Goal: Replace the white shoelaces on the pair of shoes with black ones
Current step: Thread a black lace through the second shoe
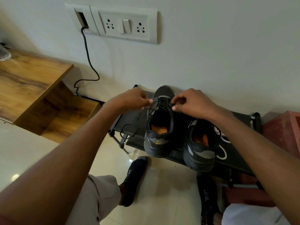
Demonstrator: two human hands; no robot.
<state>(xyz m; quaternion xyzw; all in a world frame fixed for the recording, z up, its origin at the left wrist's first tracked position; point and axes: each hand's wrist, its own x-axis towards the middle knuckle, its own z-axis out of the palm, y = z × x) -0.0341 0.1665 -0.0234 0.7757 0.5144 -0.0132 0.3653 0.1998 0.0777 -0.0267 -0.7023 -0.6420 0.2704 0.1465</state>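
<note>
Two dark grey shoes stand on a low black rack [240, 120] against the wall. The left shoe [159, 127] is threaded with a black lace [162, 101] across its eyelets. My left hand [131, 99] pinches the lace at the shoe's left side, and its loose end [129, 127] trails down over the rack. My right hand [190, 101] pinches the lace at the shoe's right side. The right shoe [200, 148] sits beside it, partly under my right forearm. A white lace [223, 143] lies on the rack by that shoe.
A wooden stepped cabinet [32, 88] stands at the left. A socket panel [120, 23] with a black cable [87, 62] is on the wall above. A red crate [285, 132] sits at the right. My socked feet [134, 179] rest on the glossy tile floor.
</note>
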